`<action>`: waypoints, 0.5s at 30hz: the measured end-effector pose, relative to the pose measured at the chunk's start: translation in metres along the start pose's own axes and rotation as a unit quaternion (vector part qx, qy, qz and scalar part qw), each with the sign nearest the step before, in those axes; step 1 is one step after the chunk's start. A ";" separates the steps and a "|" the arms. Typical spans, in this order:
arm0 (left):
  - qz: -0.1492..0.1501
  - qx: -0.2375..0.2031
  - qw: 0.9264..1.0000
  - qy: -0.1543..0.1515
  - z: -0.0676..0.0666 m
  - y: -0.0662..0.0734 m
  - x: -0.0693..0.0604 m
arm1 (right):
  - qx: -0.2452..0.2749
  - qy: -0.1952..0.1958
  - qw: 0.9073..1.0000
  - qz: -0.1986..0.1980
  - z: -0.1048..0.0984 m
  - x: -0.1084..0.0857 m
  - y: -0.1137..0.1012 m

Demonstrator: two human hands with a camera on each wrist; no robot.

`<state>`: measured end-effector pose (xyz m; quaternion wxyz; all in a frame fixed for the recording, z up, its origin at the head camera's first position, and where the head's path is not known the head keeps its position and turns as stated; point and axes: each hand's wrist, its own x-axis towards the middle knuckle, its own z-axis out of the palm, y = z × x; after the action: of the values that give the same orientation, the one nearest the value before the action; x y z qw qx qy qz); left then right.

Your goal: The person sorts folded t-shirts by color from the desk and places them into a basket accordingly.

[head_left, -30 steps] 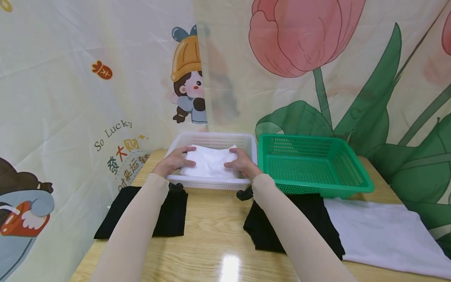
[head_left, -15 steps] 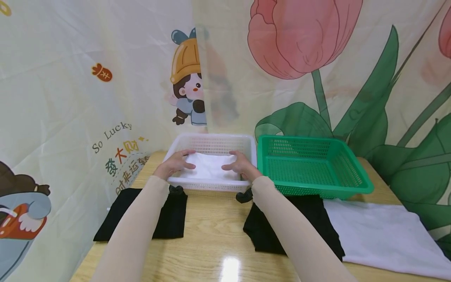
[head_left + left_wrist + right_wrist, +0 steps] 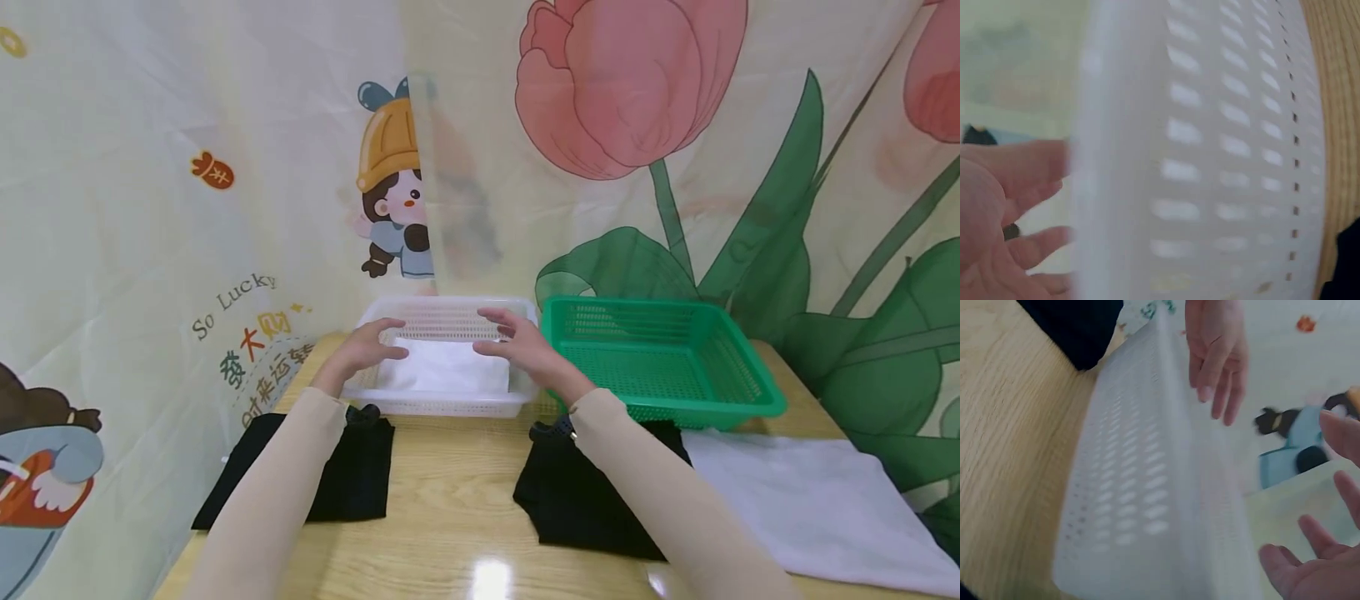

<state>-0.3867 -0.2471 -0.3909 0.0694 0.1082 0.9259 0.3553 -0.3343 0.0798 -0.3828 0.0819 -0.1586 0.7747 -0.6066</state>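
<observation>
A folded white cloth point(image 3: 444, 367) lies flat inside the white plastic basket point(image 3: 450, 406). Over the basket's left side is my left hand point(image 3: 363, 350), its fingers spread and holding nothing. My right hand point(image 3: 525, 348) hovers above the right side with thumb and fingers apart, also holding nothing. In the left wrist view the perforated basket wall point(image 3: 1210, 150) hides part of the left fingers. Both hands show in the right wrist view: the left hand point(image 3: 1217, 350) beyond the rim and the right hand point(image 3: 1329, 562) near the camera.
A green plastic basket point(image 3: 750, 367) stands right of the white one. Folded black cloth point(image 3: 352, 483) lies at the left, and another black garment point(image 3: 577, 508) lies at the right beside a white garment point(image 3: 817, 500). A printed curtain point(image 3: 300, 167) hangs behind the wooden table point(image 3: 442, 500).
Both hands held the white cloth's edges a second ago. The cloth has come down into the basket, the fingers have let go, and the hands have drawn up and apart from it.
</observation>
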 end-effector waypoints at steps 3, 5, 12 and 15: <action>0.027 0.024 0.999 0.022 -0.004 0.020 -0.011 | 0.005 -0.031 0.999 -0.024 -0.025 -0.029 -0.020; 0.051 0.015 0.998 0.030 -0.005 0.038 -0.023 | -0.001 -0.040 0.999 -0.037 -0.045 -0.050 -0.033; 0.155 -0.071 0.985 0.000 0.032 0.112 -0.068 | -0.072 -0.018 0.996 -0.049 -0.123 -0.135 -0.058; 0.181 -0.104 0.978 -0.030 0.067 0.134 -0.080 | -0.120 0.008 0.992 -0.048 -0.153 -0.176 -0.052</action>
<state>-0.2755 -0.1271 -0.3465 0.0422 0.2767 0.8464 0.4530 -0.2107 0.2688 -0.3054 0.0265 -0.1995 0.8338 -0.5141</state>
